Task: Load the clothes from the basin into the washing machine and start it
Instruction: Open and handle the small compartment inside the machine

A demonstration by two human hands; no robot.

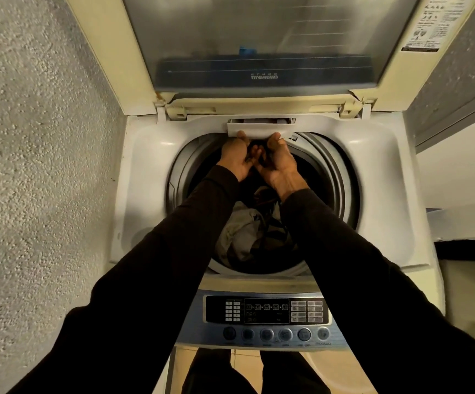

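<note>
I have both hands, left [235,155] and right [277,159], gripping the drawer [259,129] at the washer's [145,194] rear rim. Uneven force could jam it. Clothes [245,231] lie in the drum.

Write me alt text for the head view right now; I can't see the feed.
Both hands, left hand and right hand, reach across the open washing machine and grip the front edge of the white detergent drawer at the tub's far rim. Clothes lie in the drum; the lid stands raised, and the control panel sits nearest the person.
</note>
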